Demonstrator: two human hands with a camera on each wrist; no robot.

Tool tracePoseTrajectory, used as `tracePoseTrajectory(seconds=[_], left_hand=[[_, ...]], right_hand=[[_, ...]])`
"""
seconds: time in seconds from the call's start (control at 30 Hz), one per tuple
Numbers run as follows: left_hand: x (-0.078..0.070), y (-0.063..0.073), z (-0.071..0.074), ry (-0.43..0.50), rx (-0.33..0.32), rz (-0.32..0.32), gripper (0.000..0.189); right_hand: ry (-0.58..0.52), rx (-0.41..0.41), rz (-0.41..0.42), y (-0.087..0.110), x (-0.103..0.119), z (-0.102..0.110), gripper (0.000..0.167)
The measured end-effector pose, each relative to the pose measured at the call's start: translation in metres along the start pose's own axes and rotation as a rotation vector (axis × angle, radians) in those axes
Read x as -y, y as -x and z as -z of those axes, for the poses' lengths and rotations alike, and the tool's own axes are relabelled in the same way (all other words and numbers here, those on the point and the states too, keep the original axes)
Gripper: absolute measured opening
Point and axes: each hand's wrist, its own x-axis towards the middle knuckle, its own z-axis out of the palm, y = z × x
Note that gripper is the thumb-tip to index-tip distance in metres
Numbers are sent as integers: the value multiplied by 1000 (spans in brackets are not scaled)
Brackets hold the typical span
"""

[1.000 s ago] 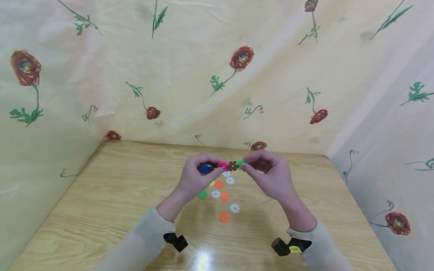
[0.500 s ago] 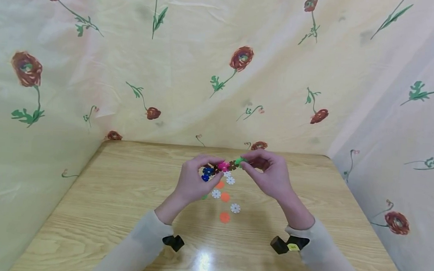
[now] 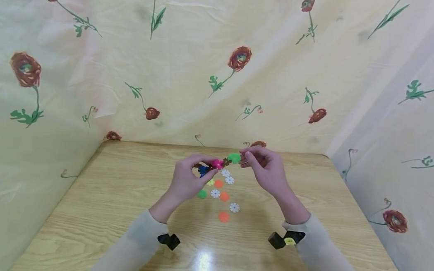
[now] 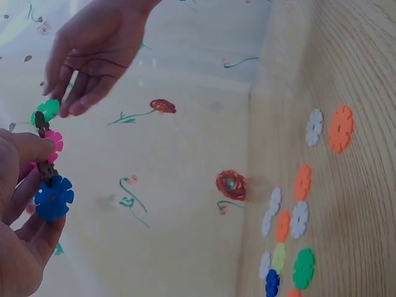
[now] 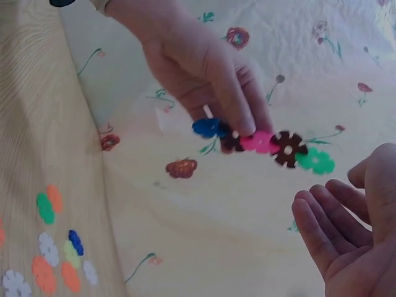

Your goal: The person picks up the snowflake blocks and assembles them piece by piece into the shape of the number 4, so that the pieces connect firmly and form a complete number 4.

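My left hand (image 3: pixel 186 179) pinches a short chain of notched interlocking discs, held up above the table, with thumb and fingers at its pink disc (image 5: pixel 263 142). In the right wrist view the chain runs from a blue disc (image 5: pixel 209 128) through a dark brown one, the pink, another brown disc (image 5: pixel 288 149) and a green disc (image 5: pixel 315 161) at the far end. The brown disc nearest the blue is partly hidden by the fingers. Close to the green end, my right hand (image 3: pixel 268 172) has relaxed fingers and holds nothing; in the right wrist view a gap shows between its fingertips and the chain.
Loose discs lie scattered on the wooden table (image 3: pixel 122 212) below the hands: several white (image 3: pixel 234 207) and orange (image 3: pixel 224 216), a green (image 3: pixel 202 194), a yellow (image 3: pixel 210 182) and a dark blue (image 4: pixel 272 283). Flower-printed cloth (image 3: pixel 191 67) hangs behind and at both sides.
The right hand has let go of the green disc, which now shows fully at the chain's end. The left hand has shifted slightly left with the chain.
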Motion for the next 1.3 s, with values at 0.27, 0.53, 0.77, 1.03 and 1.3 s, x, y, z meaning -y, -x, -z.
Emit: tracePoseTrajectory(seconds=[0.27,0.53,0.77,1.03,1.3], left_hand=[[2,1,7,33,-27,21,28],[4,1,6,39,-29,30,28],[3,1,4,47,-13,27,28],[0,-1,2,55,-12,4,27],[0,-1,1,42,4,4,26]], right_hand=[[139,110,-94,-5,-40,-16,13],[328,365,-29,6,-64,-57,17],[422,555,-30,24,-81,-88,25],[550,672,52,32,-85,-103,30],[616,678,123,38,-81,-107,23]])
